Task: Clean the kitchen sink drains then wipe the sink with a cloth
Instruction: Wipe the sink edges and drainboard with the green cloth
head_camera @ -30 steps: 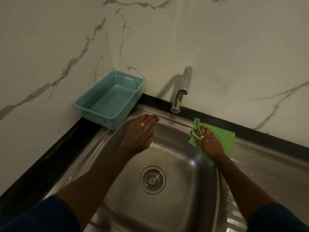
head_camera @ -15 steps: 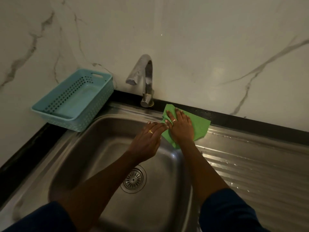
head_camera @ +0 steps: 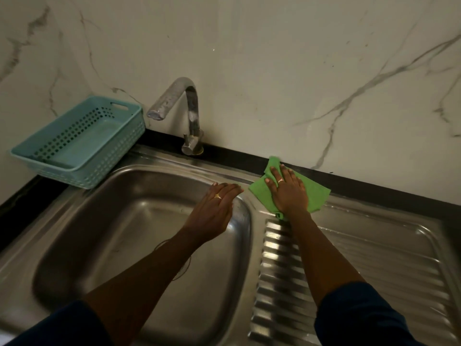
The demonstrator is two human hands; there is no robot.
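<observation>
- A pale marble-look wall (head_camera: 262, 66) fills the upper half of the view, smooth and faintly glossy.
- Grey veins (head_camera: 369, 83) run slantwise across its right side; thinner ones (head_camera: 15, 53) mark the far left.
- A black counter strip (head_camera: 374, 189) lies along the foot of the wall and widens at the left edge.
- A light blue plastic basket (head_camera: 99, 172) with perforated sides sits on the counter in the left corner, close to the wall.
- A curved metal tap (head_camera: 193, 113) rises just right of the basket, in front of the wall.
- The light is dim and warm, and the lower corners lie in shadow.
</observation>
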